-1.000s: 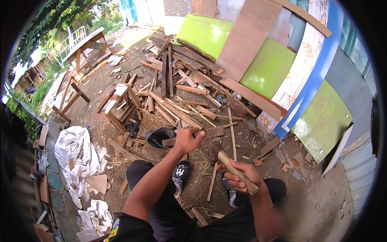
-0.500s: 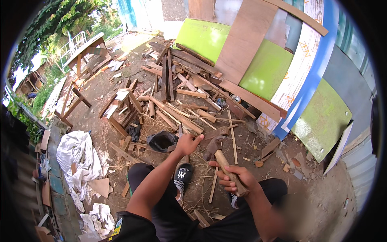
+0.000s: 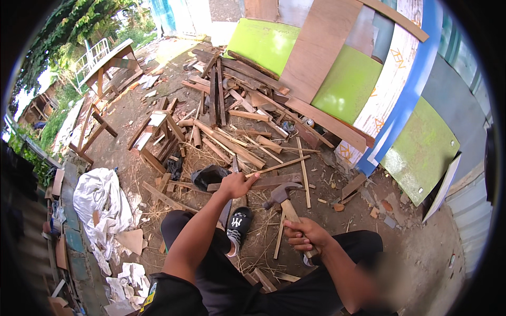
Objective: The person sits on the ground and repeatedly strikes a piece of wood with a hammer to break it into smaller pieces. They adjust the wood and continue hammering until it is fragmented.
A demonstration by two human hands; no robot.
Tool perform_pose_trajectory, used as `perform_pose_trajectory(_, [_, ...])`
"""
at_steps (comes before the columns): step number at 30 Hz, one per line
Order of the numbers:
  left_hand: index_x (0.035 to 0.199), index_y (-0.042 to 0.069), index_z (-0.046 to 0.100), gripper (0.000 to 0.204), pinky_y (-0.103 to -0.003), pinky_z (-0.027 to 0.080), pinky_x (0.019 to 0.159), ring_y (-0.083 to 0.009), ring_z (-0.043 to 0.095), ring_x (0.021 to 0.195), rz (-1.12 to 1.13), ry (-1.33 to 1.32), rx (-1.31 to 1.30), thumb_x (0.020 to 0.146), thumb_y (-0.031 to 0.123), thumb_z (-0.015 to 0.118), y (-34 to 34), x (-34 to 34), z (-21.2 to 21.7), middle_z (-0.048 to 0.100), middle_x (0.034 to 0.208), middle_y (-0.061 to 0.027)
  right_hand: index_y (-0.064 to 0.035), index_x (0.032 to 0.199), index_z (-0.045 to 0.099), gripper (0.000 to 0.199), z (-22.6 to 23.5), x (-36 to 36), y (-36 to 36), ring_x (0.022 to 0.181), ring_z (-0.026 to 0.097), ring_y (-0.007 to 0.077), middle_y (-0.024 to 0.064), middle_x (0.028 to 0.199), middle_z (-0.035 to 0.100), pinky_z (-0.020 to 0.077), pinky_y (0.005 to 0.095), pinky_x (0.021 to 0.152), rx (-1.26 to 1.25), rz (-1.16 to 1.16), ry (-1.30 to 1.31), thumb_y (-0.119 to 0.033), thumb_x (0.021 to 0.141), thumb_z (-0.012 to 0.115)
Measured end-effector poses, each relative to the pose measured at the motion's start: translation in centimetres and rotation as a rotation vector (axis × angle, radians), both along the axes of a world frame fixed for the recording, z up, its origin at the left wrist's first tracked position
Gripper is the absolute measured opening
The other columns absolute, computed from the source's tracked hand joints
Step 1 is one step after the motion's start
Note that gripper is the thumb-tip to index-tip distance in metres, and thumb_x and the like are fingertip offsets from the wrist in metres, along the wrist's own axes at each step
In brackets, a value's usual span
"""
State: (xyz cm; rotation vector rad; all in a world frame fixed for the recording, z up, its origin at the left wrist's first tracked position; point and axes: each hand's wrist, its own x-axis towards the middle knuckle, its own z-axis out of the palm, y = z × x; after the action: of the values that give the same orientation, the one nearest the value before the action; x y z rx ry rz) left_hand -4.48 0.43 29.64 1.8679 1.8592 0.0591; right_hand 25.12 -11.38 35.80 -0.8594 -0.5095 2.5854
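Though worn, wooden-handled claw hammer (image 3: 283,198)

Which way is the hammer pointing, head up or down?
Head up. The right hand grips the wooden handle of the hammer, and its metal head sits at the far end, above the fist and the ground.

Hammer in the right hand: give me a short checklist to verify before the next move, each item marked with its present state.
1. Right hand wrapped around the wooden handle of the hammer: ok.
2. Hammer head raised above the plank, not resting on it: ok.
3. Left hand set on the plank to steady it: ok.
4. Left fingers apart from the hammer head: ok, though close beside it.
5. Black shoe away from the spot under the hammer head: ok.
6. Nail under the left hand: cannot tell, too small to see.
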Motion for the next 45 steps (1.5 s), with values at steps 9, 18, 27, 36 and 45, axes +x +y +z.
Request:
perform_pose_trajectory(9, [0.087, -0.006, 0.075, 0.087, -0.054, 0.054, 0.085, -0.0474, 0.070, 0.092, 0.226, 0.052, 0.194, 0.100, 0.069, 0.033, 0.1, 2.1, 1.7, 0.071, 0.089, -0.0328, -0.0127, 0.080, 0.041, 0.036, 0.1, -1.5, 0.9, 0.039, 0.036, 0.0033, -0.0069, 0.058, 0.037, 0.0301, 0.0226, 0.031, 0.207, -0.048, -0.150, -0.028, 0.104, 0.062])
perform_pose_trajectory(18, [0.092, -0.005, 0.076, 0.073, -0.053, 0.056, 0.086, -0.0477, 0.071, 0.094, 0.218, 0.103, 0.207, 0.100, 0.058, 0.040, 0.2, 2.8, 1.4, 0.068, 0.109, -0.0372, -0.0109, 0.076, 0.044, 0.037, -0.7, -2.3, 0.0, 0.039, 0.037, 0.0043, -0.0062, 0.058, 0.036, 0.0319, 0.0241, 0.032, 0.209, -0.148, -0.224, -0.027, 0.104, 0.062])
perform_pose_trajectory(27, [0.088, -0.007, 0.074, 0.073, -0.053, 0.056, 0.084, -0.0485, 0.071, 0.089, 0.193, 0.058, 0.223, 0.098, 0.057, 0.041, 0.4, 3.4, 1.8, 0.070, 0.088, -0.0336, -0.0088, 0.090, 0.047, 0.025, -1.2, -2.7, -0.3, 0.040, 0.038, 0.0063, -0.0045, 0.061, 0.039, 0.0329, 0.0260, 0.032, 0.179, -0.202, -0.251, -0.023, 0.104, 0.062])
perform_pose_trajectory(36, [0.090, -0.005, 0.075, 0.068, -0.052, 0.056, 0.084, -0.0468, 0.071, 0.088, 0.211, 0.064, 0.273, 0.098, 0.054, 0.042, 0.4, 4.0, 1.1, 0.072, 0.089, -0.0306, -0.0099, 0.081, 0.045, 0.032, -1.2, -4.0, -0.8, 0.039, 0.037, 0.0069, -0.0044, 0.058, 0.037, 0.0333, 0.0276, 0.032, 0.187, -0.273, -0.330, -0.025, 0.105, 0.060])
perform_pose_trajectory(45, [0.094, -0.007, 0.073, 0.068, -0.055, 0.054, 0.087, -0.0499, 0.069, 0.094, 0.219, 0.021, 0.199, 0.098, 0.053, 0.043, 1.0, 4.8, 1.5, 0.069, 0.094, -0.0351, -0.0070, 0.097, 0.048, 0.023, -2.1, -4.2, -1.1, 0.039, 0.038, 0.0082, -0.0025, 0.062, 0.040, 0.0342, 0.0284, 0.032, 0.204, -0.334, -0.350, -0.022, 0.103, 0.064])
